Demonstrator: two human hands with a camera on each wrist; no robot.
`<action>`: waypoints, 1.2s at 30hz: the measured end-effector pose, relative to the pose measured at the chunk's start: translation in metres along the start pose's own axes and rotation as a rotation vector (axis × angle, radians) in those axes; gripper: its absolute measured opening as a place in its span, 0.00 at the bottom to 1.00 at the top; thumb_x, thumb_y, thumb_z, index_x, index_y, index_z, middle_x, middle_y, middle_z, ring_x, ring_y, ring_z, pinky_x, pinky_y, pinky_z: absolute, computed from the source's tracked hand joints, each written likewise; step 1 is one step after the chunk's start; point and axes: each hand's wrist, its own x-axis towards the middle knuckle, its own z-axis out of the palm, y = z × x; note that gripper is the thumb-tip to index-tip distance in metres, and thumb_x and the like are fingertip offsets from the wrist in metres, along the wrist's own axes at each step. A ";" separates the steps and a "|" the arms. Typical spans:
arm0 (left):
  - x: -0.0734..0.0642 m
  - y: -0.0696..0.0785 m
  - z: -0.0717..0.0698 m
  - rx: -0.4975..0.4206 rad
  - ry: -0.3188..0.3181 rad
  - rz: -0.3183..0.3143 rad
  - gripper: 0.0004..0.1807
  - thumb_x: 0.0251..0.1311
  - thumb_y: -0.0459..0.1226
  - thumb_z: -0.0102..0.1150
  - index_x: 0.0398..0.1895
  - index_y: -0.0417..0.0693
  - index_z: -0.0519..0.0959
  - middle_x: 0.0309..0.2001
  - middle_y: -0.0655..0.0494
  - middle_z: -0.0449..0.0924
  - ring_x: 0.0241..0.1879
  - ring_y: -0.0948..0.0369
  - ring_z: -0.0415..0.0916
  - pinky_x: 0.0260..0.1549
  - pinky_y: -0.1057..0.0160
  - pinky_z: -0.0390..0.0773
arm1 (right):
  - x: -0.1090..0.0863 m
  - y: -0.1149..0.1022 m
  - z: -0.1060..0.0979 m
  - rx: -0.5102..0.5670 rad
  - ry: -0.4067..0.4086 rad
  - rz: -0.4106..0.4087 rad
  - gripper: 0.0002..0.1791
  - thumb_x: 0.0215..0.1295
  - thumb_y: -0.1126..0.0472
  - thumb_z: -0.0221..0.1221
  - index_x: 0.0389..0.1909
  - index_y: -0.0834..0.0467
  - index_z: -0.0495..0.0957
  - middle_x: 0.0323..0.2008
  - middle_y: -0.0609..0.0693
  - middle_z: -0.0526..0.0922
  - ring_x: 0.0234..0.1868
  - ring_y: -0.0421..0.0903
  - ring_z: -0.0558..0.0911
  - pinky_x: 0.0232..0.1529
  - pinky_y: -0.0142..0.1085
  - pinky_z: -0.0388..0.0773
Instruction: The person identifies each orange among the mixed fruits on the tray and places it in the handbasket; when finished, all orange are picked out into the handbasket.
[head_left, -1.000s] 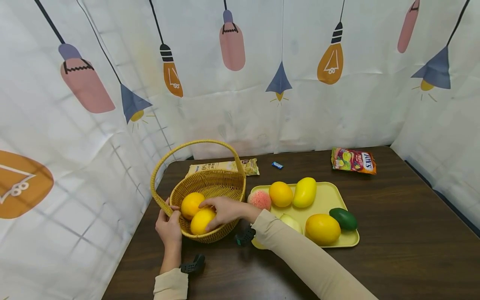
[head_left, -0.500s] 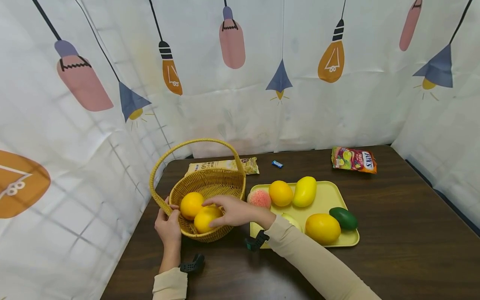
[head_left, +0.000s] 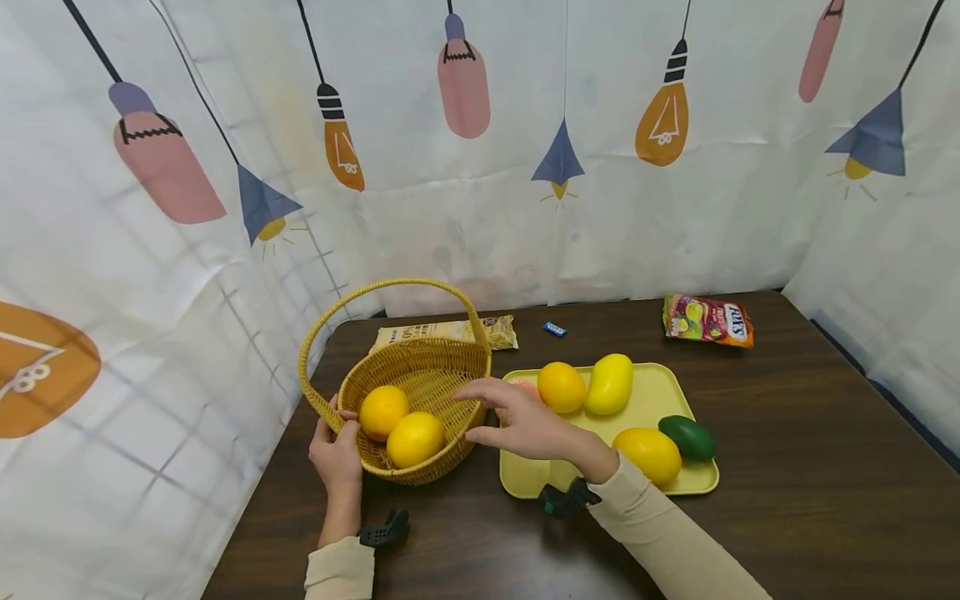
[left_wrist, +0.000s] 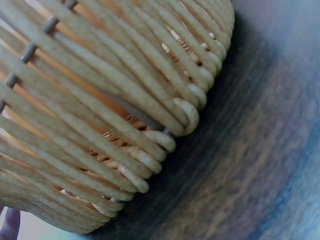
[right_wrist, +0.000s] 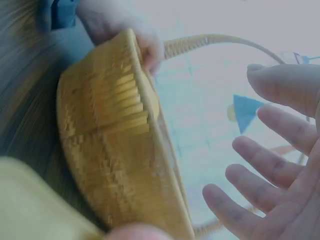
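A woven basket [head_left: 468, 446] with a tall arched handle stands at the left of the table. Inside lie two round fruits: an orange [head_left: 383, 412] and, nearer its front rim, a yellow fruit [head_left: 416, 439]. My left hand [head_left: 337, 450] grips the basket's left rim at the foot of the handle; the left wrist view is mostly filled by the basket's woven side [left_wrist: 100, 95]. My right hand [head_left: 528, 421] holds nothing, its fingers spread over the gap between the basket and a yellow tray [head_left: 663, 392]. In the right wrist view the right hand's fingers [right_wrist: 272, 165] are apart.
The tray bears a peach [head_left: 527, 387], partly hidden by my right hand, an orange [head_left: 562, 387], a mango [head_left: 609, 385], a large yellow fruit [head_left: 651, 456] and an avocado [head_left: 686, 437]. Behind lie a beige packet [head_left: 498, 332], a small blue candy [head_left: 555, 330] and a colourful candy bag [head_left: 707, 321].
My right hand has let go of the yellow fruit in the basket and moved right, over the tray's left side. The fruit has shifted slightly right. My left hand keeps its grip on the basket.
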 end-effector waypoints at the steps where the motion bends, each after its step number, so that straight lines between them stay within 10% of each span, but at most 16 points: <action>1: 0.000 0.000 0.000 0.004 -0.001 0.001 0.13 0.61 0.30 0.51 0.45 0.30 0.78 0.65 0.53 0.72 0.65 0.57 0.65 0.45 0.80 0.70 | -0.006 0.002 -0.003 -0.003 0.012 -0.009 0.27 0.66 0.54 0.62 0.66 0.52 0.70 0.64 0.46 0.72 0.62 0.47 0.72 0.59 0.50 0.71; 21: 0.001 -0.002 -0.002 0.001 0.002 0.015 0.10 0.59 0.29 0.52 0.41 0.30 0.78 0.65 0.54 0.73 0.65 0.57 0.66 0.44 0.80 0.70 | -0.120 0.032 -0.068 -0.190 0.263 0.144 0.23 0.64 0.58 0.63 0.60 0.52 0.75 0.58 0.48 0.78 0.58 0.48 0.76 0.57 0.48 0.74; 36: 0.001 0.000 -0.001 0.012 0.005 -0.005 0.14 0.61 0.31 0.52 0.46 0.31 0.78 0.64 0.52 0.74 0.61 0.58 0.67 0.47 0.76 0.70 | -0.167 0.051 -0.104 -0.212 0.356 0.314 0.19 0.68 0.57 0.60 0.59 0.54 0.76 0.55 0.47 0.81 0.56 0.43 0.78 0.55 0.40 0.76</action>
